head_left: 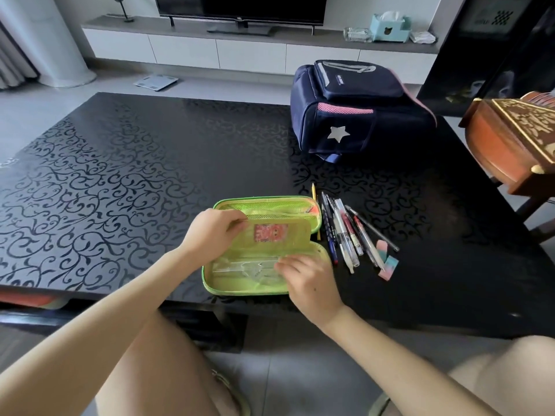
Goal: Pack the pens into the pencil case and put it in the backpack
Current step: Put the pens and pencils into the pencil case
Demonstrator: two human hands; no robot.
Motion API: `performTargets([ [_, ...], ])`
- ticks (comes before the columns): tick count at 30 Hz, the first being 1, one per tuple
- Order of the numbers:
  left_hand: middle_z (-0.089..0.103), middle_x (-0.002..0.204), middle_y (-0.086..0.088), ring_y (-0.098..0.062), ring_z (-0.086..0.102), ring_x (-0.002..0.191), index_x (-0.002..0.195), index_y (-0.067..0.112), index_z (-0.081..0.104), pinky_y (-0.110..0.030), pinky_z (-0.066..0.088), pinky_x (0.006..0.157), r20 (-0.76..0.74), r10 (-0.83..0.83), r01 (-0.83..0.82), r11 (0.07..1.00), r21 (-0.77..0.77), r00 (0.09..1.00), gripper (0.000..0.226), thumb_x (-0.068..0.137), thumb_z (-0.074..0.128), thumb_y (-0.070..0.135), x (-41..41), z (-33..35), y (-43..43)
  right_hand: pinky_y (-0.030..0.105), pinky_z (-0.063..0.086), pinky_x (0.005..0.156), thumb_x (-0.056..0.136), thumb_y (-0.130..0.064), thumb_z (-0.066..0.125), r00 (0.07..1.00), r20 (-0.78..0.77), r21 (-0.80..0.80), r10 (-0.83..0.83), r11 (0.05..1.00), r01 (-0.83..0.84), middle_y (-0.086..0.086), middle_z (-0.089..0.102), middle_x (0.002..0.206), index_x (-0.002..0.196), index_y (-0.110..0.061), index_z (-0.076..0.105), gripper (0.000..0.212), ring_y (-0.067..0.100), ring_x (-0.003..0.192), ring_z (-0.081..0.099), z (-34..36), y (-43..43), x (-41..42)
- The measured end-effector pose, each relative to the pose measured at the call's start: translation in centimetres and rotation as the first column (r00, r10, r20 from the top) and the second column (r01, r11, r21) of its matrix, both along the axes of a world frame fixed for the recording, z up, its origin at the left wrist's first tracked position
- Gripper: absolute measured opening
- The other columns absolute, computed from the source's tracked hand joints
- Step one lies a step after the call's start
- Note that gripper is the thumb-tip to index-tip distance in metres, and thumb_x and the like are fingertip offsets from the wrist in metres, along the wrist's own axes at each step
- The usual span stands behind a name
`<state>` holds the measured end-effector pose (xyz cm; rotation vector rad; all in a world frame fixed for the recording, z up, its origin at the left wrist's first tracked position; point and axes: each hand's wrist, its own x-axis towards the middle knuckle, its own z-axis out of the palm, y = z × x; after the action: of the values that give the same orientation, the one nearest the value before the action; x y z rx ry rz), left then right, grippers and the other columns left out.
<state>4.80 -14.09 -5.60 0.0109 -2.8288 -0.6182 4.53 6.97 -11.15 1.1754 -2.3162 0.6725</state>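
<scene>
A lime-green hard-shell pencil case [267, 247] is laid open flat near the front edge of a glossy black table with a scrolling vine pattern [120, 190]. Its far half is lined with a mesh pocket, and a yellow-green inner flap [279, 235] is stood up along the hinge; a small red-and-pink sticker [271, 233] is fixed to the flap, but its print is too blurred to be read. The left edge of the flap is pinched between the thumb and fingers of the left hand [214, 232]. The right hand [309, 280] is rested on the near half of the case, fingers loosely curled over a clear plastic ruler-like piece; whether that piece is actually gripped cannot be told.

A loose row of pens and pencils [348, 232] is laid on the table just beside the right edge of the case, with a thin yellow pencil [314, 205] closest to it. A small pink-and-teal eraser [389, 259] is set at the right end of the row.

A navy-blue backpack with pink mesh trim and a silver star [357, 112] is placed well beyond the pens, at the far right of the table, closed. A small white label is carried on its upper pocket, the writing illegible.
</scene>
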Motion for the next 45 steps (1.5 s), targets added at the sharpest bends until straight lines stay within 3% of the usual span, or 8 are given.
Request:
performTargets([
  [8,0.071,0.081,0.004,-0.019,0.061,0.073,0.097,0.018,0.071,-0.026,0.042,0.065,0.041,0.038,-0.041,0.994,0.099,0.998,0.016,0.09,0.059,0.026,1.1,-0.7,0.3,0.037,0.056,0.081,0.072,0.007,0.068,0.969,0.248,0.134,-0.001,0.99,-0.033,0.008,0.075,0.093,0.09,-0.006,0.075,0.023,0.023,0.089,0.071,-0.1,0.6,-1.2],
  [14,0.069,0.082,0.005,-0.019,0.061,0.073,0.101,0.021,0.068,-0.028,0.044,0.065,0.072,0.068,-0.078,0.986,0.146,0.995,0.019,0.09,0.056,0.032,1.3,-1.8,0.1,0.03,0.045,0.066,0.081,-0.005,0.062,0.728,0.191,0.093,-0.658,0.75,0.654,0.006,0.07,0.09,0.097,-0.01,0.069,0.018,0.028,0.081,0.062,2.8,7.7,-4.6],
  [18,0.068,0.076,0.0,-0.019,0.058,0.064,0.103,0.022,0.066,-0.026,0.042,0.059,0.085,0.092,-0.107,0.975,0.194,0.992,0.02,0.091,0.055,0.033,1.6,-2.1,0.4,0.033,0.043,0.073,0.086,-0.021,0.063,0.525,0.443,0.446,-0.727,0.686,0.575,0.006,0.057,0.111,0.111,-0.016,0.057,0.027,0.026,0.1,0.054,2.0,9.9,-7.1],
  [22,0.065,0.068,-0.007,-0.018,0.047,0.051,0.103,0.022,0.065,-0.021,0.036,0.051,0.096,0.112,-0.13,0.97,0.205,0.989,0.02,0.091,0.054,0.034,2.3,-2.3,0.8,0.033,0.043,0.073,0.088,-0.025,0.061,0.594,0.326,0.555,-0.735,0.658,0.509,0.006,0.052,0.113,0.109,-0.015,0.057,0.024,0.025,0.099,0.054,2.0,9.1,-7.8],
  [32,0.064,0.082,0.013,-0.01,0.06,0.076,0.087,0.022,0.066,-0.029,0.051,0.069,0.038,-0.15,0.147,0.985,0.085,0.988,0.02,0.077,0.063,0.039,3.9,-2.5,0.8,0.028,0.044,0.055,0.091,-0.024,0.057,0.421,0.422,0.572,-0.803,0.596,0.564,0.009,0.059,0.074,0.076,-0.007,0.053,0.023,0.028,0.069,0.062,3.1,8.7,-8.6],
  [36,0.063,0.093,0.019,-0.007,0.055,0.09,0.087,0.029,0.068,-0.027,0.045,0.081,0.209,-0.248,0.246,0.969,0.036,0.946,0.043,0.069,0.047,0.062,3.9,-3.2,0.2,0.03,0.04,0.049,0.094,-0.019,0.053,0.559,0.422,0.402,-0.714,0.7,0.59,0.01,0.05,0.055,0.057,-0.005,0.05,0.04,0.025,0.05,0.051,5.0,8.7,-7.6],
  [40,0.067,0.107,-0.002,-0.028,0.055,0.104,0.106,0.018,0.066,-0.042,0.04,0.088,-0.045,0.057,-0.062,0.989,-0.131,0.997,0.027,0.087,0.055,0.034,0.9,-3.6,0.2,0.033,0.045,0.065,0.091,-0.016,0.055,0.806,0.371,0.27,-0.461,0.884,0.381,0.005,0.064,0.082,0.081,-0.006,0.066,0.019,0.023,0.078,0.06,5.8,5.6,-7.1],
  [45,0.067,0.111,0.002,-0.027,0.051,0.108,0.118,0.022,0.057,-0.039,0.028,0.09,0.14,0.223,-0.191,0.959,-0.21,0.965,0.035,0.091,0.046,0.041,-4.4,-3.3,1.0,0.035,0.043,0.073,0.095,-0.013,0.049,0.885,0.263,0.313,-0.384,0.902,0.298,0.006,0.061,0.101,0.098,-0.007,0.065,0.018,0.026,0.097,0.053,4.4,0.3,-9.3],
])
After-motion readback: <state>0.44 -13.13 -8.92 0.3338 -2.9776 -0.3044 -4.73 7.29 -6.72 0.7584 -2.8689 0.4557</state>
